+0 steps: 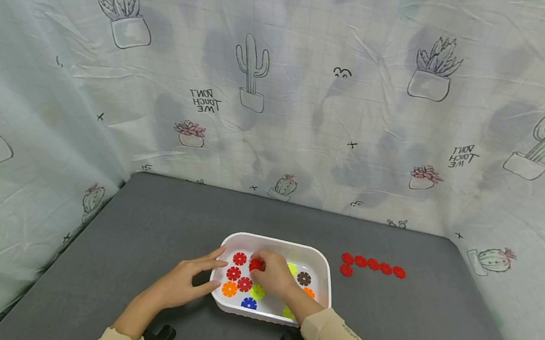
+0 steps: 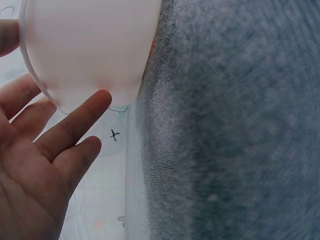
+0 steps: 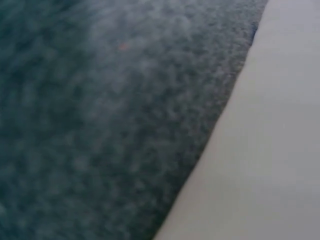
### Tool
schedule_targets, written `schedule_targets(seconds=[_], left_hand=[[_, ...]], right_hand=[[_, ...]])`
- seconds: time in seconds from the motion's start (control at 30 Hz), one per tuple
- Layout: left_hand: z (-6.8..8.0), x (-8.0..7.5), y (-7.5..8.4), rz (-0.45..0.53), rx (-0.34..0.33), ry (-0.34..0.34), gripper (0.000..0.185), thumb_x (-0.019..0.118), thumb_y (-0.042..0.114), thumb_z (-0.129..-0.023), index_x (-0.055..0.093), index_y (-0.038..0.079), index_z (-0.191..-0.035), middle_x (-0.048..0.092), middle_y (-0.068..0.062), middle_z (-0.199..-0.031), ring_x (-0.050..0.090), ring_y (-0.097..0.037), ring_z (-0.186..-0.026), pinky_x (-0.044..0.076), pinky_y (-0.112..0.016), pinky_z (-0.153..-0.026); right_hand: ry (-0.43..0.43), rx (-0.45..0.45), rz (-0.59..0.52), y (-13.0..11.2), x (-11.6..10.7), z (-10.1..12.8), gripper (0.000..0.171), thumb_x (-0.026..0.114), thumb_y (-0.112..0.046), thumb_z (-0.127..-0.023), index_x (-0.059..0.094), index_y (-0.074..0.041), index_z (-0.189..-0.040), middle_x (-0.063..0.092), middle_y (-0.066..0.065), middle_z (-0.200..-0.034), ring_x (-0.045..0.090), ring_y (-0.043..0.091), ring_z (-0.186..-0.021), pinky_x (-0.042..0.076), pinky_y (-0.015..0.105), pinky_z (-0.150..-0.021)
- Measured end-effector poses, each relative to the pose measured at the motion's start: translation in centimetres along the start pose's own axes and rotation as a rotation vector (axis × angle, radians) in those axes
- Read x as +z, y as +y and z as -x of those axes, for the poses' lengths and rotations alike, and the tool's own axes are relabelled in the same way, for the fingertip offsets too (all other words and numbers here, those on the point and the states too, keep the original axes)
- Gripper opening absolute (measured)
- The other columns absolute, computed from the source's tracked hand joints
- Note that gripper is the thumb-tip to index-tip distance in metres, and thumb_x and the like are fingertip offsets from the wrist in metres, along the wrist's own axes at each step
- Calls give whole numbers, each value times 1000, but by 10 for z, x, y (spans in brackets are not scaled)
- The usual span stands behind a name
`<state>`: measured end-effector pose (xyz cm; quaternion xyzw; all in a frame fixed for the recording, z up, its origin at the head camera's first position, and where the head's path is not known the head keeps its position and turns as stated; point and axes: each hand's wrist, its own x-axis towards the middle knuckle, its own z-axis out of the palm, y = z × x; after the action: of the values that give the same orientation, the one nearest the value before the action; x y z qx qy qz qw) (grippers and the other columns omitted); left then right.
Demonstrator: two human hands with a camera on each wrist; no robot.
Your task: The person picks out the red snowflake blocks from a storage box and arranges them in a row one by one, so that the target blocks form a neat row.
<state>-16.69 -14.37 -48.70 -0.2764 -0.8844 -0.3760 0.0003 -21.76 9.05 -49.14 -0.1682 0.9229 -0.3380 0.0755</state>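
A white plastic tray holds several notched plastic discs in red, orange, blue, yellow-green and brown. My right hand reaches into it and pinches a red notched disc between thumb and fingertips. At the tray's left end, my left hand rests spread fingers on the rim. From the left wrist, that hand's fingers look fairly straight, touching the rim and outer wall. An orange disc and a blue disc lie near the tray's front left. The right forearm covers part of the contents.
To the right of the tray, several red discs lie on the grey tabletop in a row, with one below its left end. Patterned cloth hangs behind the table and at both sides. The right wrist view shows just grey surface and a pale wall.
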Motion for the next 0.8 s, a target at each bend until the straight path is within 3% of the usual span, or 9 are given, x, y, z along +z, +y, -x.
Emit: schedule_targets(seconds=[0.43,0.8], left_hand=[[1,0,-2,-9,5,2,47,52,46,-86,53,20,-126,30,7,-145,36,-17,-128,37,-48,-98],[-1,-5,1,4,-2,-8,43,57,35,-86,53,19,-125,32,3,-144,38,-18,-127,37,-48,-97]], right_hand=[[41,-19,-86,-5,-7,1,34,66,-14,-80,61,-8,-112,60,-2,-85,52,11,-76,47,20,-67],[66,-12,-159,-9,-18,4,38,63,-8,-80,58,-6,-118,63,3,-97,56,14,-82,50,21,-68]])
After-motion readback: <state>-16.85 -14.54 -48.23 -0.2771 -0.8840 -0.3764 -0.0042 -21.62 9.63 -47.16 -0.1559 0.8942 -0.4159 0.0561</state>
